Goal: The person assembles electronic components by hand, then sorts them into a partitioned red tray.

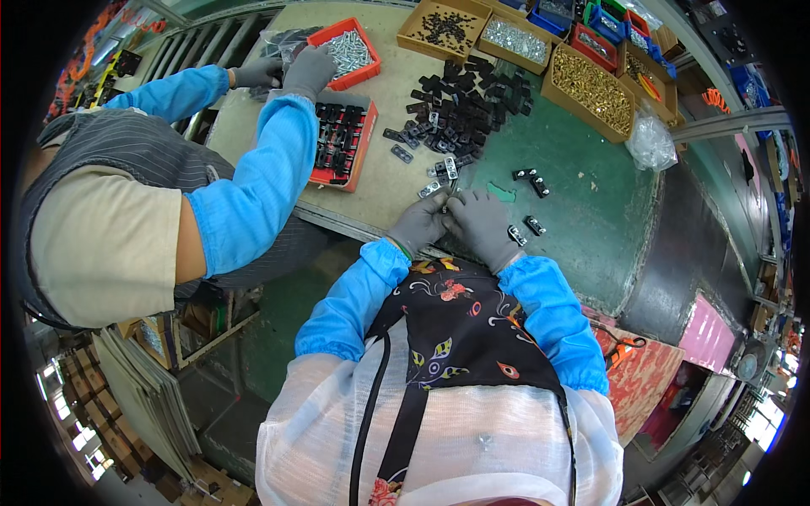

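Both my hands wear grey gloves and meet over the table's near edge. My left hand (419, 224) is closed, its fingertips pinched together against those of the other hand. Bent over the same spot, my right hand (484, 226) is closed too. A small piece between the fingertips is mostly hidden, so I cannot make out its kind. Just beyond lie small silver-and-black metal fittings (450, 169) at the edge of a pile of black flat parts (464, 105). Close to my right hand rest several black fittings with shiny ends (535, 225).
At left, a co-worker's gloved hands (309, 71) reach by a red bin of screws (353, 54). A red box (361, 152) holds rows of black assemblies. Cardboard trays of brass screws (591, 90) and black bits (442, 29) line the back. A plastic bag (651, 143) sits right.
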{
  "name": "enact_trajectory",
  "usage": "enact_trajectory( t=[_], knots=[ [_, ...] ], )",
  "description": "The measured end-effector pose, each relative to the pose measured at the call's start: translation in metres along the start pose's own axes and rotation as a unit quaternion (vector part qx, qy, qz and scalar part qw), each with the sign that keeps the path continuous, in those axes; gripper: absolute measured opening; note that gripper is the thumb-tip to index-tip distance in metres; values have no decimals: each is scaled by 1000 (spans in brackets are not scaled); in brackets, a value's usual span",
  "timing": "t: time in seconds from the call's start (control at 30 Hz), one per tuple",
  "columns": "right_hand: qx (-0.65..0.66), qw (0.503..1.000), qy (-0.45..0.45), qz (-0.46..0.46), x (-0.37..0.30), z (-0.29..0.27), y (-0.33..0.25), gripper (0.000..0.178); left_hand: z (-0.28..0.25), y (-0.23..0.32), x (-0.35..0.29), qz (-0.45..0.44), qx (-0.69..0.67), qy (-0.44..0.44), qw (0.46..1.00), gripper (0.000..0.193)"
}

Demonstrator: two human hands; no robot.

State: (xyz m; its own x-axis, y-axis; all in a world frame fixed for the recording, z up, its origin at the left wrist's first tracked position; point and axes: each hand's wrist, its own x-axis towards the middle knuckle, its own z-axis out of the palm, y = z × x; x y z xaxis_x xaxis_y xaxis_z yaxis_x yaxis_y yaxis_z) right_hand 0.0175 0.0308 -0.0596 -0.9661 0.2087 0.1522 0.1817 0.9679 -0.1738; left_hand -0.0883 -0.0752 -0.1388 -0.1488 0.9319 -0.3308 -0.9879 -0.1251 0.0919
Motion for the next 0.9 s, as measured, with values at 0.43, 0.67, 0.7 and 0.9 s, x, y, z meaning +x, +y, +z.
enact_trajectory(
  t=[0.43,0.67,0.7,0.9],
  knots=[
    [37,999,7,29,-7,10,6,16,-11,-10,8,-40,-62,-45,996,28],
    [251,954,-36,158,-4,-4,17,14,8,2,-5,-2,208,103,973,32],
    [174,972,-28,154,-2,-4,25,15,12,8,-6,4,311,148,939,32],
    [0,992,-88,94,6,3,45,15,40,9,2,77,737,219,634,41]
  ],
)
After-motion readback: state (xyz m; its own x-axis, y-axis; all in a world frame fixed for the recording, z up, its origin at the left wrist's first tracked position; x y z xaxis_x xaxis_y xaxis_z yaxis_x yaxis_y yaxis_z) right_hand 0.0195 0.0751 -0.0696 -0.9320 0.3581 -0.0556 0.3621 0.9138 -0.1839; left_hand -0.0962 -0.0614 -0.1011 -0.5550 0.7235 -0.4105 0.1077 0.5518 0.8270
